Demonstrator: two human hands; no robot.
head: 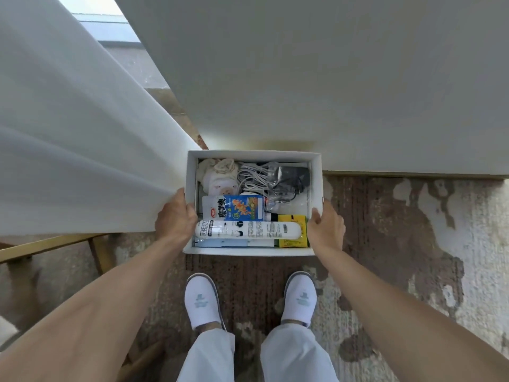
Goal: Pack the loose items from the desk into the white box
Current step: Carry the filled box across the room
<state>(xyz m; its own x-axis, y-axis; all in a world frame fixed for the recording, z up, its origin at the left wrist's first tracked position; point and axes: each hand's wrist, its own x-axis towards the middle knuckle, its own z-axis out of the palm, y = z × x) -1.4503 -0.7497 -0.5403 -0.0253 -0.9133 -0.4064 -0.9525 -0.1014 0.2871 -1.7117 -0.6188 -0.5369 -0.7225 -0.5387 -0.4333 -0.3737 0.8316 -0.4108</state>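
The white box [249, 251] sits low against the wall, above the patterned floor. Inside lie a cream plush toy [219, 173], coiled white cables [252, 175], a dark pouch in clear plastic [292, 179], a blue snack packet [234, 207], a long white tube [248, 230] and a yellow packet [296, 231]. My left hand [173, 216] grips the box's left wall. My right hand [325, 226] grips its right wall. Whether the box rests on the floor or hangs in my hands I cannot tell.
A white wall [330, 78] rises right behind the box. A white curtain [68, 147] hangs at the left, touching the box's left side. A wooden frame [55, 245] stands at lower left. My two feet in white slippers [202, 301] stand just before the box.
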